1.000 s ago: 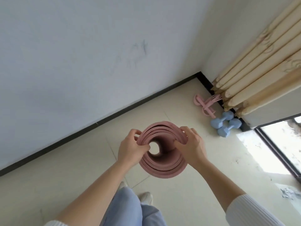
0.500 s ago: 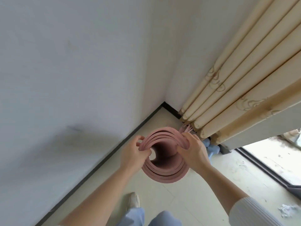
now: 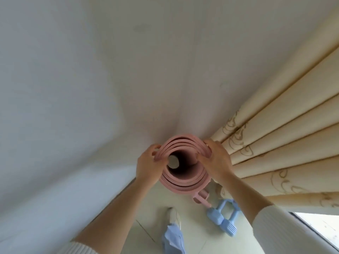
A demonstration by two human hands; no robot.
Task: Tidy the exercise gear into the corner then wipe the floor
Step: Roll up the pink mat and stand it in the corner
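A rolled pink exercise mat stands on end, and I look straight down its hollow core. My left hand grips the roll's upper left rim, fingers curled over the layers. My right hand grips the upper right rim the same way. The roll is right in the room's corner, between the white wall and the curtain. Just below it on the floor lie a pink grip tool and two blue dumbbells, partly hidden by my right forearm.
A cream pleated curtain hangs at the right, touching my right hand. White walls fill the top and left. Pale floor tiles show below, with my shoe and trouser leg. A window threshold lies at the lower right.
I have walked closer to the corner with the mat held in both hands. The wall and curtain now fill the view, and the dumbbells have passed below the roll.
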